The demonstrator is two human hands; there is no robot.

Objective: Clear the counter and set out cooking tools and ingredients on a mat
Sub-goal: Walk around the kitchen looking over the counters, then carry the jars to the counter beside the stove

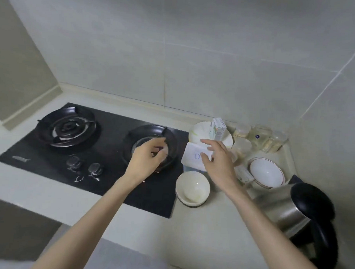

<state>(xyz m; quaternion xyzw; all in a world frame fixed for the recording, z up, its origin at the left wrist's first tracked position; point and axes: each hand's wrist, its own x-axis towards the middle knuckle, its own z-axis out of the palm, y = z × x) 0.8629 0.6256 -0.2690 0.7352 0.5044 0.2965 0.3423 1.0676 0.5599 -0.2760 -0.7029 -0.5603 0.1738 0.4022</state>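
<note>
- Glass jars (pixel 261 137) at 3 o'clock: blurred, contents unclear.
- Right hand (pixel 218 162) covers part of the white box (pixel 192 157).
- Both forearms (pixel 89 221) cut off at 6 o'clock edge.

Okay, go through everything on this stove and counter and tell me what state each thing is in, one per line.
Left burner: unlit, bare.
Right burner: unlit, clear dish on it.
Front bowl: upright, empty.
Rimmed bowl: tilted, empty.
Kettle: lid shut.
Carton: upright.
White box: lid on.
Left hand: fingers curled at the dish, grip unclear.
Right hand: open, over the box.
</note>
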